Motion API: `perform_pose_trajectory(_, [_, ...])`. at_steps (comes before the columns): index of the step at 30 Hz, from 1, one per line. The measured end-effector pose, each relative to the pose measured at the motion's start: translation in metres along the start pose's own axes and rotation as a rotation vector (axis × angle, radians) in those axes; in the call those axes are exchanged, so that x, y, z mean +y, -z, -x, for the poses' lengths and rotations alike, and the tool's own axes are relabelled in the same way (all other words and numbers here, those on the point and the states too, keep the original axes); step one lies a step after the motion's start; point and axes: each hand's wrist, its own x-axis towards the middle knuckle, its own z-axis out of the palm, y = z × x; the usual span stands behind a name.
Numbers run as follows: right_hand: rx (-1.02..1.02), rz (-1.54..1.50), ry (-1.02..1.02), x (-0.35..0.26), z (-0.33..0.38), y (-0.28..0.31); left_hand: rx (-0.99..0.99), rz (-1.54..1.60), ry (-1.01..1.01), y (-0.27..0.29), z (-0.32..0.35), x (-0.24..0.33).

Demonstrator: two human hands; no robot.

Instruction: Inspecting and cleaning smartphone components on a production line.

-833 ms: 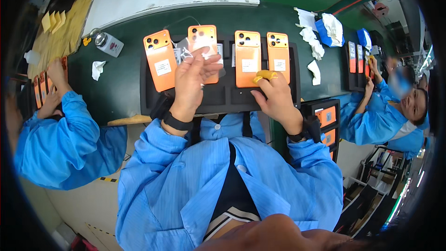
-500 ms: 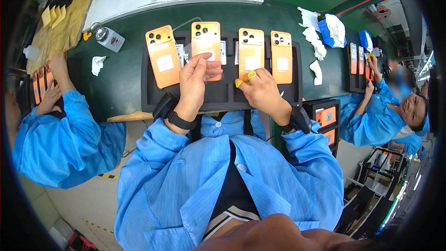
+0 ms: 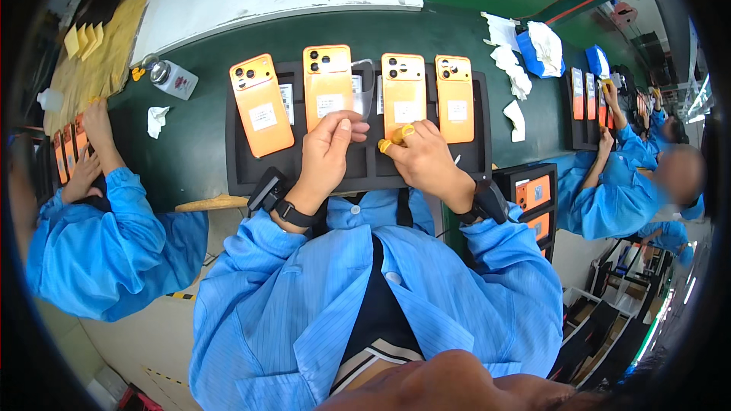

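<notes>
A black tray (image 3: 244, 175) on the green bench carries four orange phones lying back up. My left hand (image 3: 326, 156) pinches at the lower edge of the second phone (image 3: 327, 84), where a clear film (image 3: 364, 87) sticks out past the phone's right side. My right hand (image 3: 426, 160) is curled, with yellow finger cots on the thumb and forefinger. Those tips touch the lower end of the third phone (image 3: 403, 95). The first phone (image 3: 261, 105) lies tilted at the left, and the fourth phone (image 3: 454, 99) at the right.
A small bottle (image 3: 171, 78) and a crumpled wipe (image 3: 157, 119) lie left of the tray, more white wipes (image 3: 516, 76) to the right. Co-workers in blue coats sit at both sides, a sleeve (image 3: 114, 243) at left, a person's hand (image 3: 605, 133) by another phone tray (image 3: 588, 103).
My left hand came down from above the second phone to its lower edge, bringing the clear film onto it. My right hand shifted left to the third phone.
</notes>
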Motion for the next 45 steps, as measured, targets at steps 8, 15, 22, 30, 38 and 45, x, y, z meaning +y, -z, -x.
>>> perform_pose_trajectory(8, [0.106, 0.028, 0.092, 0.01, 0.011, -0.014, 0.028, 0.002, 0.004, 0.0, 0.005, 0.004])
perform_pose_trajectory(15, [0.265, -0.237, -0.362, 0.009, 0.016, -0.012, -0.213, -0.599, -0.388, -0.012, 0.007, 0.023])
perform_pose_trajectory(22, [0.335, -0.44, -0.48, 0.018, 0.001, -0.011, -0.559, -0.988, -0.581, -0.022, 0.0, 0.012])
perform_pose_trajectory(30, [0.38, -0.76, -0.748, 0.054, -0.015, 0.025, -0.564, -1.103, -0.499, -0.031, 0.006, 0.016])
perform_pose_trajectory(38, [0.906, -0.51, -0.241, 0.03, -0.062, 0.147, -0.404, -0.662, -0.099, -0.018, 0.001, 0.019])
perform_pose_trajectory(45, [0.073, -0.17, 0.015, -0.063, -0.043, 0.037, -0.288, 0.601, 0.155, 0.003, 0.003, 0.044])
